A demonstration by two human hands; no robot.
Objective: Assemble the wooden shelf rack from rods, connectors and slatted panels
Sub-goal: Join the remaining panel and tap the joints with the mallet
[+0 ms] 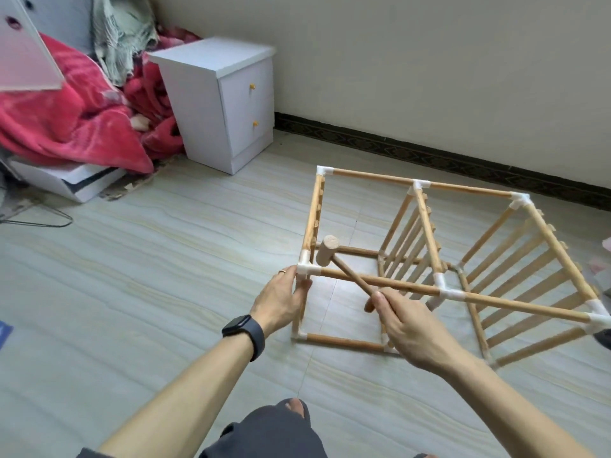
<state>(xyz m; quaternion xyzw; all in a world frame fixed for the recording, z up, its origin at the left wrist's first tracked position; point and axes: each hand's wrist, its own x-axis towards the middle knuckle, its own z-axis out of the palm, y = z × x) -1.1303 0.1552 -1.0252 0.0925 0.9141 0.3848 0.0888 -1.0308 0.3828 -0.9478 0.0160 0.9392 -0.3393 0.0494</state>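
Note:
A wooden shelf rack (426, 289) lies on its side on the tiled floor, built of rods, white connectors and slatted panels (515, 276). My left hand (281, 299) grips the upright rod just below the near left corner connector (305, 267). My right hand (406, 325) holds the handle of a small wooden mallet (327, 249). The mallet's head is raised just above and right of that corner connector.
A white two-drawer bedside cabinet (231, 104) stands at the back left by the wall. Red bedding (76, 114) and white boards (66, 180) lie to its left. A thin wire (49, 219) runs across the floor. My knee (264, 431) is at the bottom.

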